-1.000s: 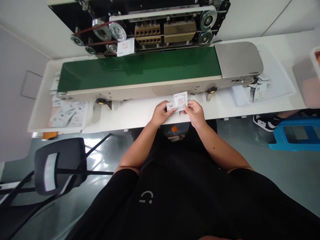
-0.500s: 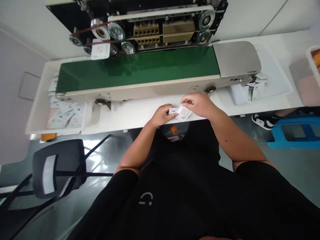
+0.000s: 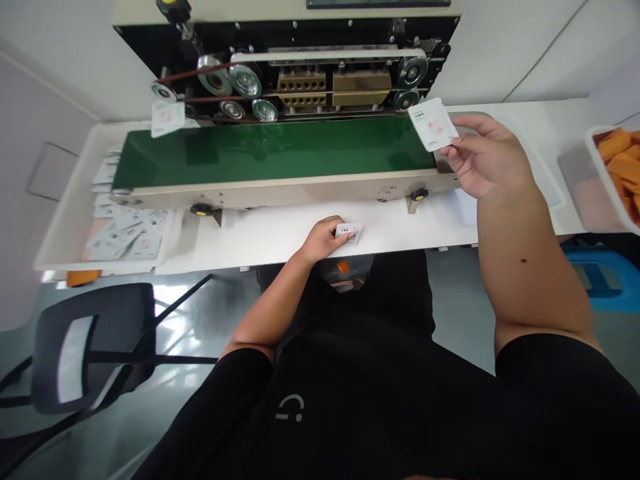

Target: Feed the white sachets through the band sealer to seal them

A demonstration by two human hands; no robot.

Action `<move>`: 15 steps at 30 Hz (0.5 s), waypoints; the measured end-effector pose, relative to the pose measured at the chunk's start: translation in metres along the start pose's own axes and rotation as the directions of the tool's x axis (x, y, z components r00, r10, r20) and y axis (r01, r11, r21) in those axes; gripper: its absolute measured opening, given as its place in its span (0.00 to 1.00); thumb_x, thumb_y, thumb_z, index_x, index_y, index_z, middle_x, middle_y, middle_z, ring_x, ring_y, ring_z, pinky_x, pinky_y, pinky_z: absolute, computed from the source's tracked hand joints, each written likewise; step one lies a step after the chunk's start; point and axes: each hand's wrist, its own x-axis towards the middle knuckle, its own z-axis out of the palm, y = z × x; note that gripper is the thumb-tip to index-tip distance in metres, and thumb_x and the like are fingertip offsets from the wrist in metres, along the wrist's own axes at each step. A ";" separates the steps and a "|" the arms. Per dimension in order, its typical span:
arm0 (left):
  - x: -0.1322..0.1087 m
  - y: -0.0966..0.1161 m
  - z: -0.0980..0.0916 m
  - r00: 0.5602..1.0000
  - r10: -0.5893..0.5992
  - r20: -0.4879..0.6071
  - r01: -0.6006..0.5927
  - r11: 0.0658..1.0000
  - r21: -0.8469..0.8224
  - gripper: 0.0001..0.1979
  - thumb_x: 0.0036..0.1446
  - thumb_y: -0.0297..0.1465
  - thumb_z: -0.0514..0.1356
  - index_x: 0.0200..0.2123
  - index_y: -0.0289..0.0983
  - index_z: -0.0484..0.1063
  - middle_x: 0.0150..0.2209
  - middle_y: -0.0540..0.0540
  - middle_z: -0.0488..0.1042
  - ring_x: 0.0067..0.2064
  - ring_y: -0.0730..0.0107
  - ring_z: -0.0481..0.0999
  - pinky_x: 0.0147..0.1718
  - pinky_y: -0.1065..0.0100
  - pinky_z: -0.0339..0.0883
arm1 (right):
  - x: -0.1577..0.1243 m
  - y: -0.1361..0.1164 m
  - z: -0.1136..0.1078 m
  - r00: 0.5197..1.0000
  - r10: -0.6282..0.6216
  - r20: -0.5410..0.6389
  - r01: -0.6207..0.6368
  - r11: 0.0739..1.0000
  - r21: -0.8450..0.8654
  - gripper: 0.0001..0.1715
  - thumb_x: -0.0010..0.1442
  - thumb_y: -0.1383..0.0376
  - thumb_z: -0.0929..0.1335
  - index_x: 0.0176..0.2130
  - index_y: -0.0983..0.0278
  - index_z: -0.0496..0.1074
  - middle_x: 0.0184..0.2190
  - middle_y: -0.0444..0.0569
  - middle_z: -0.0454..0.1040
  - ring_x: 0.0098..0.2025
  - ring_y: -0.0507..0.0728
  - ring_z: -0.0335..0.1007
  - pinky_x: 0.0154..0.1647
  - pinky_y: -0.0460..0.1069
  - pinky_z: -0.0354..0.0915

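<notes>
White tbl (image 3: 260, 233), green belt (image 3: 280, 157), hands (image 3: 495, 160) w/ pkts (image 3: 430, 125)

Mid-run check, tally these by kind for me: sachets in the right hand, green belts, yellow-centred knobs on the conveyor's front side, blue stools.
Sachet in the right hand: 1
Green belt: 1
Yellow-centred knobs: 2
Blue stool, partly in view: 1
Total: 5

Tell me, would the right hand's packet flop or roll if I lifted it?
The packet is probably stiff: pinched by fingers at one edge, it juts out without drooping. It likely won't roll, being flat and square-sided.
</notes>
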 end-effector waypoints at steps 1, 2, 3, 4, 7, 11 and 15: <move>0.000 0.000 0.000 1.000 0.003 0.000 -0.003 1.000 0.003 0.19 0.65 0.45 0.65 0.29 0.39 0.67 0.29 0.50 0.68 0.30 0.70 0.66 0.30 0.67 0.58 | 0.007 0.001 -0.004 0.999 0.007 -0.034 -0.006 1.000 0.020 0.19 0.63 0.84 0.65 0.45 0.65 0.73 0.34 0.49 0.81 0.29 0.46 0.77 0.32 0.41 0.69; 0.000 0.000 0.000 1.000 0.004 0.000 -0.004 1.000 0.006 0.19 0.65 0.45 0.65 0.29 0.39 0.67 0.29 0.50 0.68 0.30 0.70 0.66 0.30 0.67 0.58 | 0.013 0.003 -0.006 0.998 0.010 -0.067 -0.007 0.999 0.038 0.18 0.64 0.85 0.64 0.43 0.65 0.72 0.34 0.49 0.80 0.30 0.45 0.78 0.32 0.41 0.70; 0.000 0.001 0.000 1.000 0.005 0.001 -0.005 1.000 0.007 0.19 0.65 0.45 0.65 0.29 0.39 0.67 0.29 0.50 0.68 0.30 0.70 0.66 0.30 0.67 0.58 | 0.018 0.004 -0.007 0.995 0.013 -0.099 -0.008 0.999 0.054 0.17 0.65 0.85 0.64 0.41 0.64 0.70 0.32 0.48 0.79 0.30 0.45 0.78 0.32 0.40 0.70; 0.000 0.001 0.000 1.000 0.004 0.001 -0.004 1.000 0.007 0.19 0.65 0.45 0.65 0.29 0.39 0.67 0.29 0.50 0.68 0.30 0.70 0.66 0.30 0.67 0.58 | 0.022 0.005 -0.007 0.992 0.015 -0.122 -0.007 0.998 0.068 0.17 0.65 0.85 0.63 0.39 0.64 0.68 0.31 0.47 0.78 0.30 0.45 0.78 0.32 0.40 0.70; 0.000 0.000 0.000 1.000 0.001 -0.004 -0.001 1.000 0.008 0.19 0.65 0.45 0.65 0.29 0.39 0.67 0.29 0.50 0.68 0.30 0.70 0.66 0.30 0.67 0.59 | 0.033 0.002 0.002 0.989 0.027 -0.144 -0.017 0.997 0.071 0.16 0.66 0.84 0.64 0.39 0.64 0.66 0.34 0.48 0.78 0.32 0.45 0.79 0.34 0.40 0.71; 0.000 0.000 0.000 1.000 0.009 -0.006 -0.008 1.000 0.012 0.18 0.65 0.44 0.65 0.29 0.39 0.68 0.30 0.50 0.68 0.30 0.70 0.66 0.30 0.67 0.59 | 0.052 -0.001 0.019 0.979 0.072 -0.191 -0.067 0.997 0.032 0.13 0.69 0.82 0.63 0.42 0.66 0.65 0.36 0.48 0.76 0.36 0.45 0.79 0.39 0.41 0.73; 0.000 -0.001 0.000 1.000 0.016 -0.014 -0.016 1.000 0.007 0.18 0.66 0.44 0.65 0.29 0.39 0.68 0.29 0.50 0.68 0.30 0.71 0.67 0.30 0.68 0.59 | 0.069 0.012 0.025 0.988 0.001 -0.155 0.018 0.992 0.125 0.10 0.68 0.81 0.66 0.42 0.67 0.65 0.36 0.47 0.74 0.40 0.49 0.80 0.41 0.43 0.76</move>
